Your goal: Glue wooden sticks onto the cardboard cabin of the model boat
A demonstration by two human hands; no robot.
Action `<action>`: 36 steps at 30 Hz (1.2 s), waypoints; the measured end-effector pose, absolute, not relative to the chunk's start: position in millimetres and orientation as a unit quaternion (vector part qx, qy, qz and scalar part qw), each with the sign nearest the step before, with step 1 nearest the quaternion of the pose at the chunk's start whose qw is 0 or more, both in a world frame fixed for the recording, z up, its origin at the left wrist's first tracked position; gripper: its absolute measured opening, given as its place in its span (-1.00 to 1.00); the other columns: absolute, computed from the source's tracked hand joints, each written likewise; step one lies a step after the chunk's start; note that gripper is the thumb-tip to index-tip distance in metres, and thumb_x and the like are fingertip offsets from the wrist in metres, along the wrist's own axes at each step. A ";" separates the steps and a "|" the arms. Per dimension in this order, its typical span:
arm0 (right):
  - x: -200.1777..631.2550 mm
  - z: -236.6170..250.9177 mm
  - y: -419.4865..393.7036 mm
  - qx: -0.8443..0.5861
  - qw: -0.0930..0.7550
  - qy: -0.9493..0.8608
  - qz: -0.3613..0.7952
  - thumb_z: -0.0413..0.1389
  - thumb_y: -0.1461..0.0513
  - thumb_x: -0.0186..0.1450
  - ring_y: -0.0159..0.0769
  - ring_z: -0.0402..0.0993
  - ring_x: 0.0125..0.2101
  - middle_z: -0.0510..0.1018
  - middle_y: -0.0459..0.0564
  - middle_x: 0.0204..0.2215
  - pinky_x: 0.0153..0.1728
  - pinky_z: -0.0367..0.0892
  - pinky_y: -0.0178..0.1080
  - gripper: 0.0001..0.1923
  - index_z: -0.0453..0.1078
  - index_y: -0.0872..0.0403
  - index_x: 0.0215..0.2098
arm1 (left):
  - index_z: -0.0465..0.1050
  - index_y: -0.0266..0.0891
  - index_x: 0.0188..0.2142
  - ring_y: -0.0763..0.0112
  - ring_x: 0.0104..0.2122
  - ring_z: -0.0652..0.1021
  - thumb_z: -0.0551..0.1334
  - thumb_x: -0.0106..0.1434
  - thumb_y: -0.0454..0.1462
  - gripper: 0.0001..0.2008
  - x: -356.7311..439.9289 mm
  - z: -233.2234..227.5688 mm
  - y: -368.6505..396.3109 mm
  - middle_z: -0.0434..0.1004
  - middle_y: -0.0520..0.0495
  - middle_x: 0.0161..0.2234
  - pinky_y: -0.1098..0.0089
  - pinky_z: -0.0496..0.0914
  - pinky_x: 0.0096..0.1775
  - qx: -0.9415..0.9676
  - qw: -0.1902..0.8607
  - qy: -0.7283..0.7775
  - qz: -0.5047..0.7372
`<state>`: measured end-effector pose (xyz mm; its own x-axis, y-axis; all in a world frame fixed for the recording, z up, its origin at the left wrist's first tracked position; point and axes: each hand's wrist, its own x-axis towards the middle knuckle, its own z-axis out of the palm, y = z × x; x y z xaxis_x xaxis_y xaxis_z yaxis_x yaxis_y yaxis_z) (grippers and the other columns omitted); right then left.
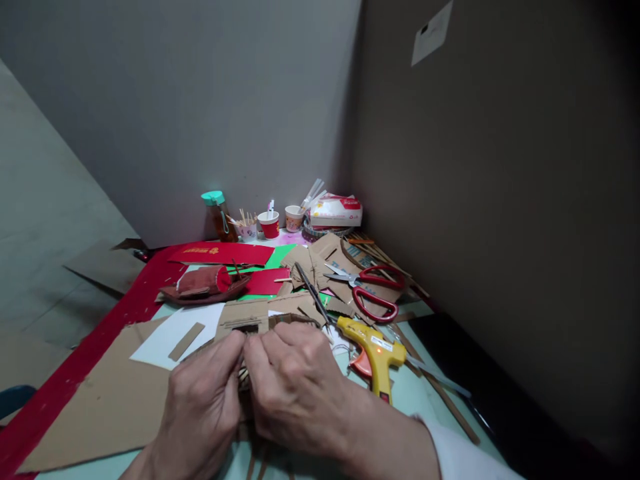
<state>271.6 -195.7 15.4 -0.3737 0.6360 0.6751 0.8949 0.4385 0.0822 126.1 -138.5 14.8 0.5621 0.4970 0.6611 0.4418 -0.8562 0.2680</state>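
Cluttered tabletop in a grey-walled corner. Left hand and right hand meet just left of the yellow glue gun, fingers of both clamped on a small cardboard piece between them, mostly hidden, long axis unclear. Red scissors lie beyond the gun.

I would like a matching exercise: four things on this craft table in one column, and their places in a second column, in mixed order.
Things:
1. glue gun
2. red-handled scissors
3. bottle with green cap
4. small cardboard piece

Places:
A. at the back by the wall, left of the cups
B. pinched between the left hand and right hand
C. just right of the right hand
D. on cardboard scraps, behind the glue gun

Pairs: 1-C, 2-D, 3-A, 4-B
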 end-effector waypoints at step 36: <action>296.4 36.9 -199.9 -0.485 0.298 -0.801 0.186 0.04 0.47 0.25 -0.38 0.19 -0.50 0.36 -0.15 -0.50 -0.41 0.11 -0.29 -0.78 0.21 0.04 -0.39 | 0.44 -0.18 -0.44 0.46 -0.52 0.39 0.11 0.46 -0.23 -0.68 97.7 36.5 -128.5 0.36 0.11 -0.54 0.45 0.23 -0.40 0.875 0.336 0.246 0.249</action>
